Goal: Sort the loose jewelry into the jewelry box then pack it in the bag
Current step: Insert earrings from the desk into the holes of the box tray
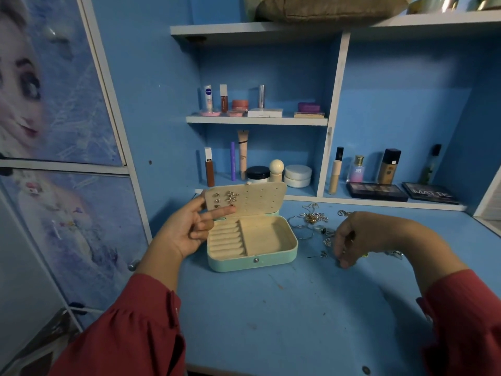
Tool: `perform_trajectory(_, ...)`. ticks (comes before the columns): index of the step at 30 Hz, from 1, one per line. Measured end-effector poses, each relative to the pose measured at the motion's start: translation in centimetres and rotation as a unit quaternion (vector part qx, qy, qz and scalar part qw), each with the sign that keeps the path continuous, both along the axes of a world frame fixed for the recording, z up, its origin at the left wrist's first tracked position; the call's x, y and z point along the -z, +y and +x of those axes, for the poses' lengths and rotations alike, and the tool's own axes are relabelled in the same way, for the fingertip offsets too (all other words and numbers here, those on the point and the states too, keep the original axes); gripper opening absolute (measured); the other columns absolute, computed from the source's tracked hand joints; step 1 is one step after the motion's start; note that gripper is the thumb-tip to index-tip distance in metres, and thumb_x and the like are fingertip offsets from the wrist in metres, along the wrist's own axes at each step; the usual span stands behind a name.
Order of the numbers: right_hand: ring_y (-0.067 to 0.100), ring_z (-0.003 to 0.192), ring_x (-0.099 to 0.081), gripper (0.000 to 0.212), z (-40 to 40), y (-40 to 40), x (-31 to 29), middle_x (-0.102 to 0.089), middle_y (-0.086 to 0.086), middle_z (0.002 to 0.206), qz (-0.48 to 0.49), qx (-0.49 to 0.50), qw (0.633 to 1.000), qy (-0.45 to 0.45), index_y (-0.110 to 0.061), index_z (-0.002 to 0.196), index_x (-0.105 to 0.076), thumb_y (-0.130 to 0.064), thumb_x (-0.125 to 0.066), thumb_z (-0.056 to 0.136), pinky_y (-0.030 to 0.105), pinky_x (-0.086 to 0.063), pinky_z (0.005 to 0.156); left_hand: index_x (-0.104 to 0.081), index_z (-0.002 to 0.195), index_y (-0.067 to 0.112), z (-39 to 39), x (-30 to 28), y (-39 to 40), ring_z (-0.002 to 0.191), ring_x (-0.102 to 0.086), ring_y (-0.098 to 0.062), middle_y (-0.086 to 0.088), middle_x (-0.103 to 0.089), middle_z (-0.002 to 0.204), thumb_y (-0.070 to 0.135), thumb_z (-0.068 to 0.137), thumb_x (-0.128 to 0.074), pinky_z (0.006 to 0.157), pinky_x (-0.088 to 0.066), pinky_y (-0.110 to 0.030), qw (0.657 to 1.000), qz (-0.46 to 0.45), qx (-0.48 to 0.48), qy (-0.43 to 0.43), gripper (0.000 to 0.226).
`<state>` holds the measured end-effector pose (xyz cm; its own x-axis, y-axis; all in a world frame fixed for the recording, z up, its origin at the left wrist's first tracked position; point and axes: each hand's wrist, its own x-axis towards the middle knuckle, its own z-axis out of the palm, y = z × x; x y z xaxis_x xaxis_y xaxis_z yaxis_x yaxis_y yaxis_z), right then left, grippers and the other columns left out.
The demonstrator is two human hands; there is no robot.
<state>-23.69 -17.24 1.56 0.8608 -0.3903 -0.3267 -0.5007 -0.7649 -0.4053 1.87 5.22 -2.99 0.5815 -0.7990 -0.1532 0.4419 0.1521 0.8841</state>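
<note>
A mint-green jewelry box [252, 260] lies open on the blue desk, its cream tray bare. Its raised cream earring panel [260, 198] carries several studs and small earrings at its left end. My left hand [187, 229] holds that panel's left edge, thumb behind and index finger straight along its lower edge. Loose jewelry [314, 221], chains, hoops and rings, is scattered to the right of the box. My right hand [349, 242] hangs over this pile, fingers curled down and pinching a small piece at the desk surface; the piece itself is too small to identify.
Cosmetics bottles, tubes and jars [254, 169] stand on the shelves behind the box. Two eyeshadow palettes [376, 191] lie at the back right. A brownish cushion-like bag [325, 9] sits on the top shelf. A cupboard door [54, 131] is at the left.
</note>
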Motion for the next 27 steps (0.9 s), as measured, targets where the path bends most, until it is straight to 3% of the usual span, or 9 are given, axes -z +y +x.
perform_trajectory(6, -0.001, 0.061, -0.053, 0.008, 0.3, 0.5, 0.2, -0.068, -0.016, 0.063, -0.024, 0.014, 1.000, -0.002, -0.028, 0.070, -0.076, -0.022, -0.081, 0.070, 0.019, -0.042, 0.061, -0.055, 0.126, 0.007, -0.2, -0.1, 0.0, 0.033, -0.025, -0.004, -0.019, -0.066, 0.117, 0.039, 0.096, -0.046, 0.025, -0.020, -0.011, 1.000, -0.003, -0.002, 0.002, 0.044)
perform_trajectory(9, 0.003, 0.061, -0.053, 0.005, 0.4, 0.5, 0.4, -0.069, -0.012, 0.068, -0.045, 0.019, 0.999, -0.015, -0.029, 0.068, -0.076, -0.025, -0.078, 0.070, 0.020, -0.045, 0.058, -0.056, 0.125, 0.006, -0.3, -0.2, 0.1, 0.033, -0.026, -0.004, -0.018, -0.067, 0.117, 0.043, 0.097, -0.043, 0.026, -0.019, -0.011, 1.000, -0.007, -0.004, 0.000, 0.047)
perform_trajectory(14, 0.005, 0.066, -0.062, 0.006, 0.7, 0.5, 0.4, -0.072, -0.006, 0.076, 0.011, 0.023, 0.985, -0.173, -0.025, 0.076, -0.073, -0.019, -0.074, 0.078, 0.025, -0.053, 0.071, -0.055, 0.126, 0.004, -0.2, -0.1, 0.2, 0.033, -0.026, -0.004, -0.018, -0.066, 0.118, 0.044, 0.098, -0.040, 0.026, -0.020, -0.011, 1.000, -0.005, 0.001, 0.000, 0.051)
perform_trajectory(18, 0.007, 0.065, -0.063, 0.005, 2.3, 1.9, 1.1, -0.074, 0.002, 0.075, 0.098, 0.058, 0.950, -0.290, -0.017, 0.077, -0.073, -0.013, -0.075, 0.077, 0.027, -0.051, 0.067, -0.055, 0.124, 0.004, 0.0, -0.2, 0.1, 0.032, -0.025, -0.004, -0.018, -0.067, 0.117, 0.044, 0.098, -0.040, 0.027, -0.019, -0.011, 1.000, -0.006, -0.003, 0.000, 0.050)
perform_trajectory(20, 0.010, 0.064, -0.062, 0.005, 3.4, 3.0, 1.7, -0.073, 0.002, 0.072, 0.149, 0.058, 0.938, -0.308, -0.017, 0.081, -0.073, -0.013, -0.075, 0.078, 0.026, -0.050, 0.066, -0.057, 0.121, 0.005, -0.1, -0.2, 0.0, 0.031, -0.026, -0.004, -0.018, -0.068, 0.113, 0.044, 0.098, -0.041, 0.027, -0.019, -0.011, 1.000, -0.010, -0.010, 0.004, 0.048)
perform_trajectory(23, -0.002, 0.053, -0.056, 0.013, 5.5, 4.5, 2.2, -0.069, -0.010, 0.063, 0.167, 0.053, 0.930, -0.324, -0.018, 0.093, -0.074, -0.011, -0.072, 0.082, 0.011, -0.041, 0.054, -0.059, 0.117, 0.006, 0.0, -0.2, -0.2, 0.029, -0.026, -0.004, -0.016, -0.072, 0.097, 0.041, 0.099, -0.042, 0.026, -0.019, -0.012, 1.000, -0.007, -0.029, -0.001, 0.042)
perform_trajectory(27, -0.002, 0.068, -0.061, 0.006, 9.0, 6.4, 3.0, -0.072, -0.005, 0.080, 0.115, 0.060, 0.927, -0.352, -0.020, 0.089, -0.074, -0.017, -0.071, 0.084, 0.014, -0.050, 0.064, -0.059, 0.117, 0.010, 0.2, -0.1, -0.4, 0.030, -0.026, -0.004, -0.014, -0.072, 0.095, 0.038, 0.099, -0.043, 0.026, -0.020, -0.012, 0.999, 0.000, -0.043, -0.023, 0.038)
